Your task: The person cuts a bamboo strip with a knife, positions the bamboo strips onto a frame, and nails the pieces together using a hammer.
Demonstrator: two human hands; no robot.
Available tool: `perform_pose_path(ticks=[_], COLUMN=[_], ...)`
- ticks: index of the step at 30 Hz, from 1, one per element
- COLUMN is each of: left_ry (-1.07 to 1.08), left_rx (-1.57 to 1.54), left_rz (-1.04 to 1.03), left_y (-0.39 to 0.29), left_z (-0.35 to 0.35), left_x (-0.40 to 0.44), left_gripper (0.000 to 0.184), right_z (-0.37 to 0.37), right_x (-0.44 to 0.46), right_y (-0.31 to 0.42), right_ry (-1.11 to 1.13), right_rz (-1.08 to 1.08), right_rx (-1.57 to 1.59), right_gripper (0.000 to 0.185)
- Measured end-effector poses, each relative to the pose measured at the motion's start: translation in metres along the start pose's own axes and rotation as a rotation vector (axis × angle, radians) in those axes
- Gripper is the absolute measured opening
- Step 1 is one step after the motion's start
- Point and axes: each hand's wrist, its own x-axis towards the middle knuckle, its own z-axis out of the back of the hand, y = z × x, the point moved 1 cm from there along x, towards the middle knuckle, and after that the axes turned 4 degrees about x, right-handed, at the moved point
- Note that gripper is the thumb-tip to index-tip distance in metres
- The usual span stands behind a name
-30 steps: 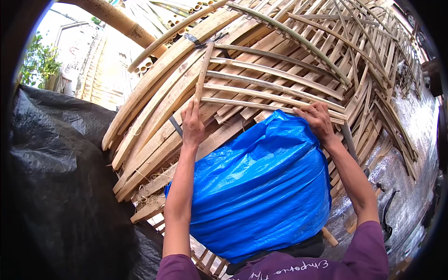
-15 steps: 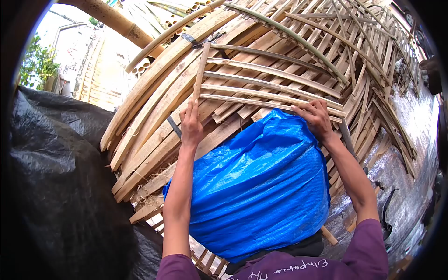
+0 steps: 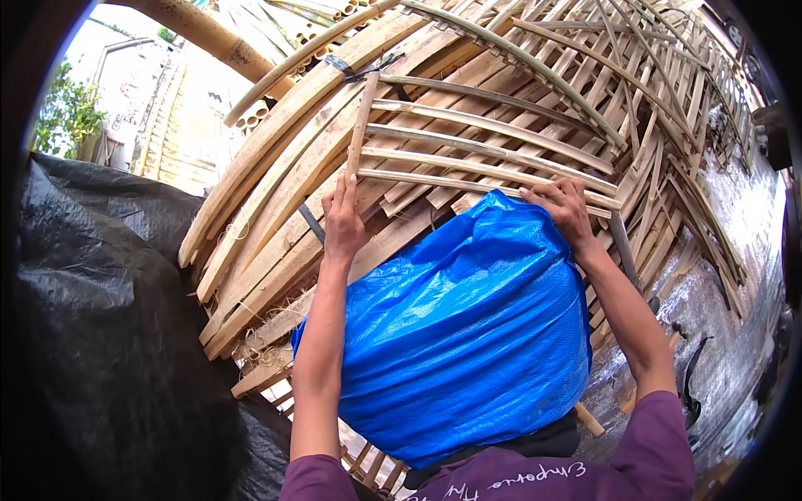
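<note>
In the head view a ladder-like bamboo frame (image 3: pixel 493 150) lies over stacked strips, with several long slats joined to a short crosspiece (image 3: pixel 362 125) at its left end. My left hand (image 3: pixel 342 219) holds the lower end of that crosspiece, its fingers close together and pointing up. At the frame's lower right corner my right hand (image 3: pixel 561 210) has its fingers curled over the ends of the lowest slats. Its palm side is hidden. A blue tarp (image 3: pixel 459 334) spreads between my forearms, its top edge reaching just under the lowest slat and my right hand.
Thick bamboo strips (image 3: pixel 276 242) are stacked to the left and beneath the frame. Thinner slats (image 3: pixel 660 134) lie crisscrossed at the right. Black sheeting (image 3: pixel 92 317) covers the left side. A bamboo pole (image 3: pixel 209 42) crosses the upper left, and a grey shiny sheet (image 3: pixel 718 351) lies at the right.
</note>
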Motion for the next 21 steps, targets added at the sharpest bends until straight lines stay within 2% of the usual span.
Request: perform_pose_path(ticks=[9,12,14,18,21], left_ry=[0.023,0.075,0.073,0.098,0.056], left_rx=[0.048,0.044,0.101,0.126,0.190], left_rz=[-0.041,0.016,-0.025,-0.007,-0.084], left_y=[-0.002,0.000,0.002,-0.005,0.000], left_z=[0.002,-0.001,-0.001,0.002,-0.002], left_x=[-0.001,-0.001,0.000,0.004,0.007], left_gripper=[0.060,0.055,0.052,0.055,0.056], right_z=[-0.005,-0.007,-0.005,-0.004,0.012], right_x=[-0.003,-0.006,-0.006,-0.009,-0.010], right_y=[-0.005,-0.006,-0.002,-0.002,-0.001], right_ry=[-0.027,-0.021,-0.027,-0.047,-0.054], right_rz=[-0.012,-0.025,-0.043,-0.036,-0.062], right_rx=[0.005,0.005,-0.019,-0.039,-0.028], right_gripper=[0.032,0.031,0.030,0.029,0.029])
